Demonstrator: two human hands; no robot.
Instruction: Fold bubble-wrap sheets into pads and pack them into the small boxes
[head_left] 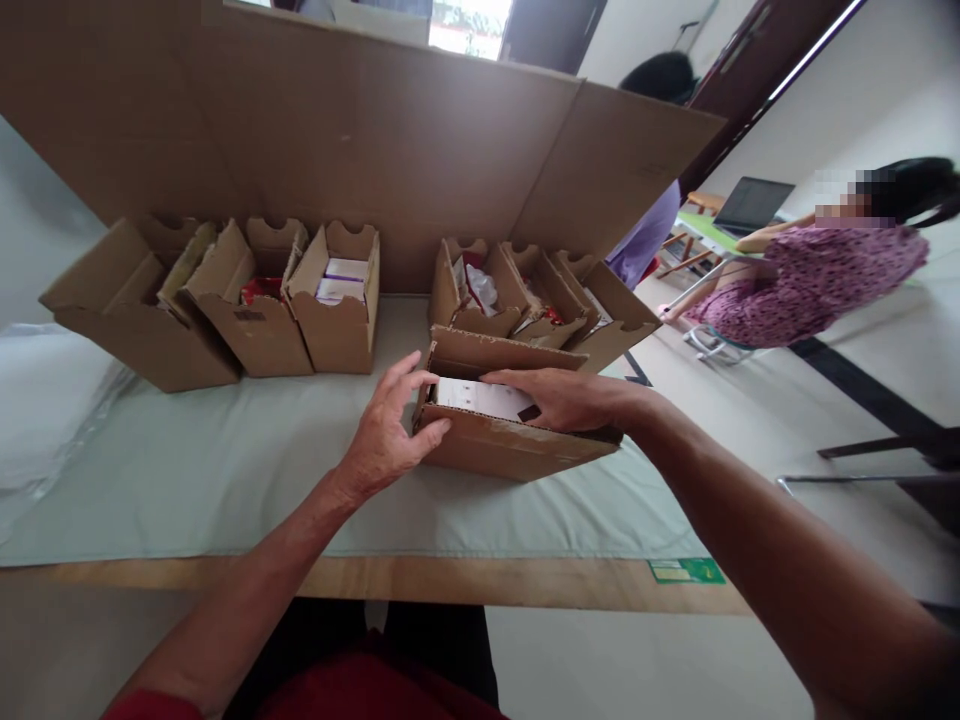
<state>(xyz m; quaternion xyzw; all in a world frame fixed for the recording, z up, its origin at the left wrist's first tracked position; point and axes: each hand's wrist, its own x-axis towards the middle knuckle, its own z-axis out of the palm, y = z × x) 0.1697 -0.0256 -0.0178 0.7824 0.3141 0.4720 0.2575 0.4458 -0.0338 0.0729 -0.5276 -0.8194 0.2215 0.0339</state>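
Observation:
A cardboard box (510, 445) with an open top stands on the cloth in front of me, and a white carton (480, 397) lies inside it. My left hand (390, 430) is at the box's left end, fingers and thumb spread apart around that corner, with nothing between them. From the right my right hand (574, 398) reaches into the box. Its fingers stretch along the far side of the white carton and the palm lies over the carton's right part, gripping it; the thumb is mostly hidden. A small dark patch shows beside this hand.
Open cardboard bins stand behind, three at left, one holding white-and-purple cartons (341, 280), and three at right, one holding a clear plastic bag (484, 290). A tall cardboard panel (390, 130) rises behind them. A person in a patterned pink dress (817, 270) sits at right.

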